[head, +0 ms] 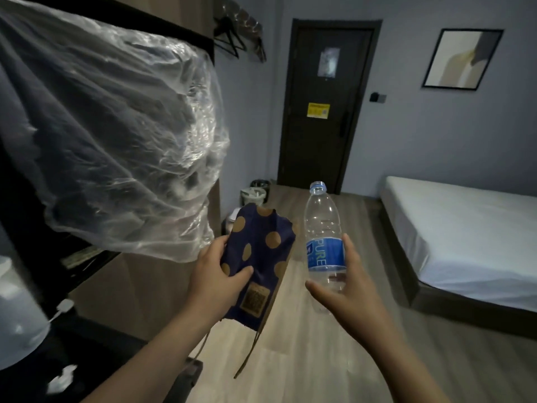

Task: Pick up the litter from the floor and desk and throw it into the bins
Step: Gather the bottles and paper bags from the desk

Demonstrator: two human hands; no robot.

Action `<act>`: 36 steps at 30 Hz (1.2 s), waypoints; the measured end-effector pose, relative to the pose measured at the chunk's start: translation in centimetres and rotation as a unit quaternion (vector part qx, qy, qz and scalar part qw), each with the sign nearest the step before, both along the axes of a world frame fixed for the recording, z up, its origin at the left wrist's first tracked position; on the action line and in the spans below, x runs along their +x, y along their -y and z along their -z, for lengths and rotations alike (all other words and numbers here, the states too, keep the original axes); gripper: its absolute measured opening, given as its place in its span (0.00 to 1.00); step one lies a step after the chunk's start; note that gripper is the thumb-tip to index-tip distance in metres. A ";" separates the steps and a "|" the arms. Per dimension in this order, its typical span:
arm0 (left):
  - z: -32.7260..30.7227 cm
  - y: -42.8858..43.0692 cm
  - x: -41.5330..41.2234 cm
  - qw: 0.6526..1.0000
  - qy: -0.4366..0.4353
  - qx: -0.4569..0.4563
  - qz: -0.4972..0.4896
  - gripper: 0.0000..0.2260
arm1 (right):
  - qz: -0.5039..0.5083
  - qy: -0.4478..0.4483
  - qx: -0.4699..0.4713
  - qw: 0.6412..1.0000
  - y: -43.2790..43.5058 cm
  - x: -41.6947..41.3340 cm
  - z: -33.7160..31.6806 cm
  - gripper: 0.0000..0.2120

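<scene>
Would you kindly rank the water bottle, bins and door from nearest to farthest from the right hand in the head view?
1. water bottle, held in the right hand
2. bins, on the floor ahead-left
3. door, far wall

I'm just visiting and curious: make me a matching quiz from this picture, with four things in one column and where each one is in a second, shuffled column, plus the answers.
Things
1. plastic bottle
2. spotted paper bag
3. bins
4. bed

Places
A. on the floor beside the dark door
B. gripped in the left hand
C. along the right side of the room
D. held upright in the right hand

Pairs: 1-D, 2-B, 3-A, 4-C.
</scene>
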State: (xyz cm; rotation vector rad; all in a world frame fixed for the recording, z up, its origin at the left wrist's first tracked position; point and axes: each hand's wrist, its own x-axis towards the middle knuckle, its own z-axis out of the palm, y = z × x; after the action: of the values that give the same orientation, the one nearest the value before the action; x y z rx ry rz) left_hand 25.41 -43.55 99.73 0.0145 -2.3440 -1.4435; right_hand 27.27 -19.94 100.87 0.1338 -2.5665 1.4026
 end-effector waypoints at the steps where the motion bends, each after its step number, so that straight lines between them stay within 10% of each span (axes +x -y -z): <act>1: 0.1 -0.8 -1.9 1.000 -0.001 0.002 0.006 0.23 | 0.008 -0.003 0.002 1.000 -0.7 -1.5 -0.1 0.52; 36: -2.6 -14.3 -67.2 0.999 -0.011 -0.041 -0.012 0.20 | 0.027 0.003 0.023 0.999 -16.6 -67.3 -1.8 0.51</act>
State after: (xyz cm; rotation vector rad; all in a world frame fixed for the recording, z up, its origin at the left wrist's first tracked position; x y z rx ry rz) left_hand -41.78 -29.24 102.35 0.0051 -2.3751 -1.3281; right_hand -40.05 -3.37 102.69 0.0675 -2.5881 1.3271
